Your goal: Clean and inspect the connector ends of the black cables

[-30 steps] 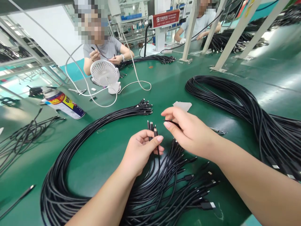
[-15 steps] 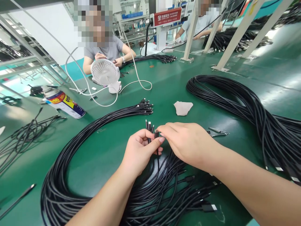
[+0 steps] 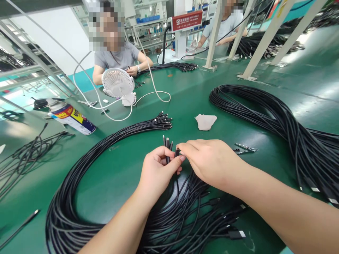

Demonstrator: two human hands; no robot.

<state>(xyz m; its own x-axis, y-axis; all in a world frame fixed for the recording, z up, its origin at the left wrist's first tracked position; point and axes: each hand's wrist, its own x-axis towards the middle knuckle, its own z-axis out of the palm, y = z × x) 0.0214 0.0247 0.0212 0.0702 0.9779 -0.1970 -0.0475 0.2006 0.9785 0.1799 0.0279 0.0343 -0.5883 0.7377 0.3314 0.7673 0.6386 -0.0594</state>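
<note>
Several black cables with metal-tipped connectors (image 3: 167,143) stand up out of my left hand (image 3: 160,169), which is closed round them. One cable connector (image 3: 177,152) is pinched apart from the others between that hand's thumb and fingers. My right hand (image 3: 209,158) has its fingertips together at this same connector, touching its upper end; its other fingers are hidden behind the hand. Below both hands lies a large looped bundle of black cables (image 3: 71,183), its small connectors fanned out near the middle and larger plugs at lower right.
A pale cloth scrap (image 3: 206,122) lies beyond my hands, with tweezers (image 3: 247,149) to the right. Another cable bundle (image 3: 254,102) fills the right side. At left are a spray can (image 3: 72,118), a white fan (image 3: 118,83) and loose cables (image 3: 31,151). Two people sit across the table.
Both hands stay close together, with the connector between them tipped slightly and my right fingertips a little lower on it. The person opposite has lowered a hand.
</note>
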